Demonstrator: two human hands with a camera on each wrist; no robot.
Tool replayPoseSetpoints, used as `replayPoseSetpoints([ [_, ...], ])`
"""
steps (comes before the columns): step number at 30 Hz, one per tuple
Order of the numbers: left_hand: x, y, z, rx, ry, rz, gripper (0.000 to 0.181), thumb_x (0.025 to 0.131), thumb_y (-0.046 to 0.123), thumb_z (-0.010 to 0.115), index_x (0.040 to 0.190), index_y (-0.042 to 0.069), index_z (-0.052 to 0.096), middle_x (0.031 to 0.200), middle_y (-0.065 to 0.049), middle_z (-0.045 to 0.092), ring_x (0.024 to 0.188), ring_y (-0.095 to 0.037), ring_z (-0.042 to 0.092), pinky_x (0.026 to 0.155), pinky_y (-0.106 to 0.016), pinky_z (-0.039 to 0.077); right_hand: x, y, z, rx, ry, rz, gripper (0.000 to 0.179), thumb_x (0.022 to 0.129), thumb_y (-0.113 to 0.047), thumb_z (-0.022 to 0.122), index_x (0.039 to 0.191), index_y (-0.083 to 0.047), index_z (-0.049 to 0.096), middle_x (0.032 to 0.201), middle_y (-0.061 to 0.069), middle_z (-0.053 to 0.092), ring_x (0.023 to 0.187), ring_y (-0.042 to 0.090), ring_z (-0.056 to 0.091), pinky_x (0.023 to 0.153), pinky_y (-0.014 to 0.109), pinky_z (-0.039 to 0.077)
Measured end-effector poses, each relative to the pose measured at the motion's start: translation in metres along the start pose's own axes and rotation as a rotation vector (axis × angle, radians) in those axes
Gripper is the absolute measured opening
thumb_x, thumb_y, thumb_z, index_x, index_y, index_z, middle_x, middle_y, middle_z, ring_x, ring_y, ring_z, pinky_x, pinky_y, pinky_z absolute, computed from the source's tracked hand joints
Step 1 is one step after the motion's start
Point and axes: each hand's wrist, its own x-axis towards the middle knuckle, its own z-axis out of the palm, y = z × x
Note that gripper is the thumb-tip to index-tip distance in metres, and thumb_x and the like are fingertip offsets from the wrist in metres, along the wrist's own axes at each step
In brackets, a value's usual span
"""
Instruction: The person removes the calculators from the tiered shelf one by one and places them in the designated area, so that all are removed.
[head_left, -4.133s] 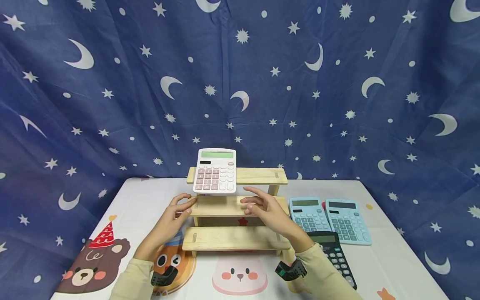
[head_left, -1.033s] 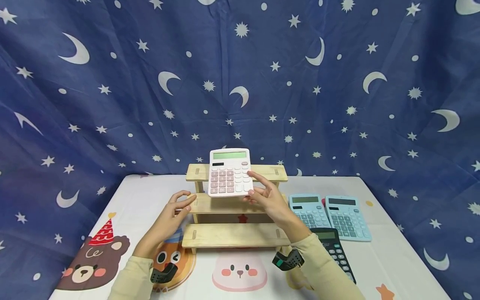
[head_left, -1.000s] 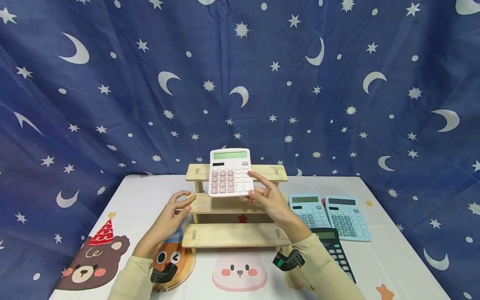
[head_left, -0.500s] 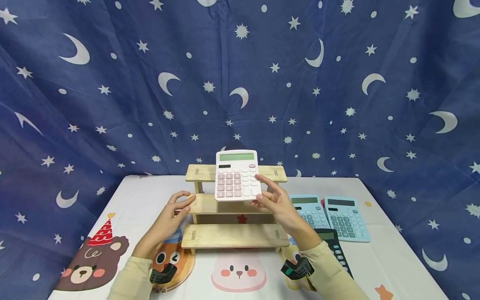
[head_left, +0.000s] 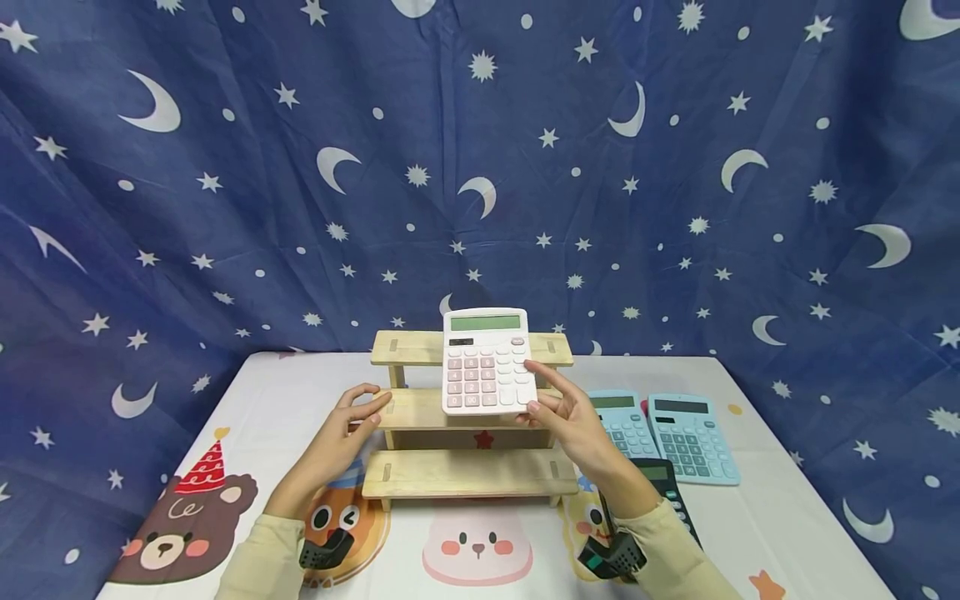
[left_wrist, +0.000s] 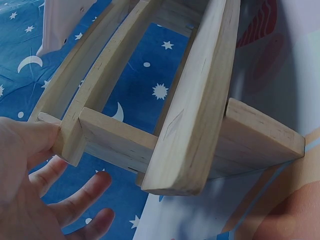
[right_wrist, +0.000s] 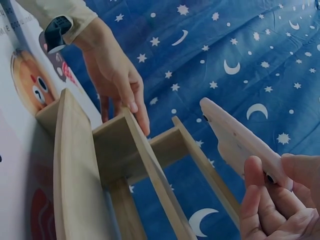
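Note:
My right hand (head_left: 577,425) grips a white calculator (head_left: 486,402) with pink keys by its lower right edge. The calculator is in front of the right half of the stand's top step, its display up and facing me. From the right wrist view, fingers lie behind the calculator (right_wrist: 240,132) and the thumb is on its key side; it looks held off the boards. My left hand (head_left: 337,437) pinches the left end of the middle board of a three-step wooden stand (head_left: 468,473). In the left wrist view the other fingers of that hand (left_wrist: 30,185) spread below the board's end.
Right of the stand lie two light blue calculators, one nearer (head_left: 622,425) and one farther right (head_left: 693,442). A black calculator (head_left: 667,483) lies before them, partly behind my right forearm. A cartoon-printed cloth (head_left: 780,517) covers the table; a blue star-and-moon curtain (head_left: 480,167) hangs behind.
Four seconds ago the white calculator leaned at the top step's left, my right hand apart from it. The right hand has since gripped it and carried it rightward and slightly down. The left hand stays put.

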Motion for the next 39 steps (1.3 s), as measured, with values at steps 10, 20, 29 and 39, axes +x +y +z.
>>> replayPoseSetpoints([
  [10,0.0,-0.002,0.002,0.004,-0.003,0.007,0.039,0.106,0.013,0.051,0.142,-0.002,0.055,0.149,-0.022,0.042,0.127,-0.041,0.055,0.094,-0.031,0.052,-0.023,0.004,-0.015,-0.025,-0.012,-0.009,0.065,0.103,-0.007,0.054,0.16,-0.004,0.024,0.112,-0.009,0.076,0.089,0.007,0.072,0.08,0.025,0.056],
  [20,-0.001,-0.002,0.003,0.001,0.002,-0.018,0.04,0.106,0.013,0.051,0.142,-0.002,0.055,0.15,-0.023,0.041,0.126,-0.043,0.055,0.093,-0.033,0.052,-0.042,0.007,-0.024,-0.028,-0.023,-0.028,0.064,0.103,-0.005,0.053,0.159,0.004,0.021,0.105,-0.008,0.077,0.088,0.008,0.072,0.081,0.021,0.055],
  [29,-0.002,-0.003,0.002,0.0,0.006,-0.01,0.04,0.106,0.014,0.051,0.143,-0.001,0.055,0.15,-0.022,0.041,0.128,-0.042,0.054,0.094,-0.03,0.051,-0.054,0.01,-0.033,-0.057,-0.006,0.003,0.065,0.104,-0.007,0.053,0.159,0.001,0.021,0.109,-0.009,0.076,0.089,0.004,0.071,0.078,0.021,0.054],
  [39,-0.001,0.0,0.002,0.009,0.009,-0.011,0.04,0.106,0.013,0.051,0.142,-0.002,0.055,0.15,-0.024,0.041,0.13,-0.045,0.052,0.094,-0.032,0.051,-0.07,0.015,-0.046,-0.081,0.016,0.034,0.065,0.104,-0.007,0.052,0.159,0.003,0.018,0.112,-0.007,0.076,0.09,0.006,0.071,0.085,0.022,0.053],
])
